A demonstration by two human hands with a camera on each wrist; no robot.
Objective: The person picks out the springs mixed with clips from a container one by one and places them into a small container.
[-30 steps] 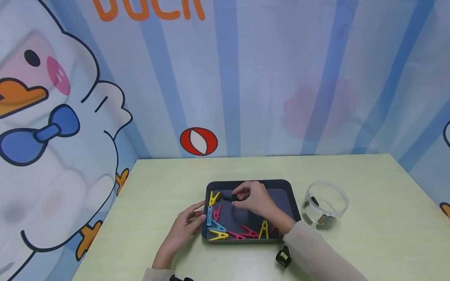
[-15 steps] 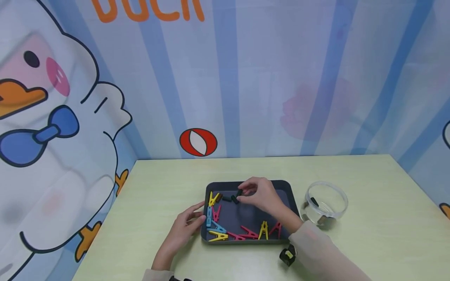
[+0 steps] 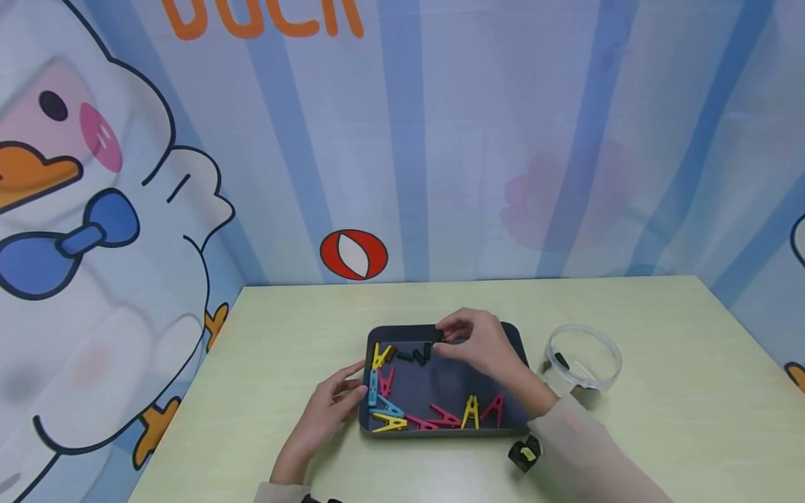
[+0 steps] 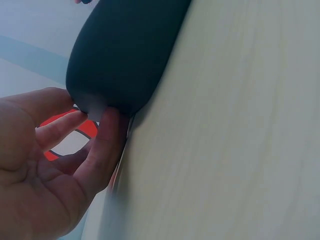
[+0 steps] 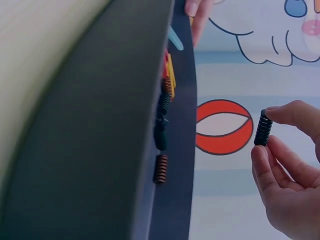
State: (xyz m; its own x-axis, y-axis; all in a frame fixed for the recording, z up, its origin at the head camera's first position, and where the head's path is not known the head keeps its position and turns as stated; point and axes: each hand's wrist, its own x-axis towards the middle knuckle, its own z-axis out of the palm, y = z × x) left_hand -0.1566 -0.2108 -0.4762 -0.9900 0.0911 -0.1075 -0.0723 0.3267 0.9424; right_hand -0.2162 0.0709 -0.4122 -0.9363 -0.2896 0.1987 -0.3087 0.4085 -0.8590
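Note:
My right hand (image 3: pixel 481 346) pinches a small dark coil spring (image 5: pixel 263 128) between thumb and fingertips, over the far part of the dark grey tray (image 3: pixel 453 432). In the tray's left part a short row of springs runs from a brown one (image 3: pixel 390 355) to dark ones, including an upright-looking dark spring (image 3: pixel 427 351). A copper-coloured spring (image 5: pixel 160 169) also shows in the right wrist view. My left hand (image 3: pixel 327 405) holds the tray's left side, fingertips at its rim and outer wall. Clothespins line the tray's left and near sides, among them a yellow clothespin (image 3: pixel 470 412) and a blue clothespin (image 3: pixel 374 388).
Right of the tray stands a clear round tub (image 3: pixel 613 374) with a dark spring (image 3: pixel 562 361) inside. A black wrist device (image 3: pixel 525 453) hangs under the right sleeve. The pale table (image 3: pixel 302 314) ends at a cartoon-printed backdrop (image 3: pixel 465 175).
My right hand has moved right and away along the tray, leaving dark springs lying in the row. It has a dark spring between its fingers. The left hand stays at the tray.

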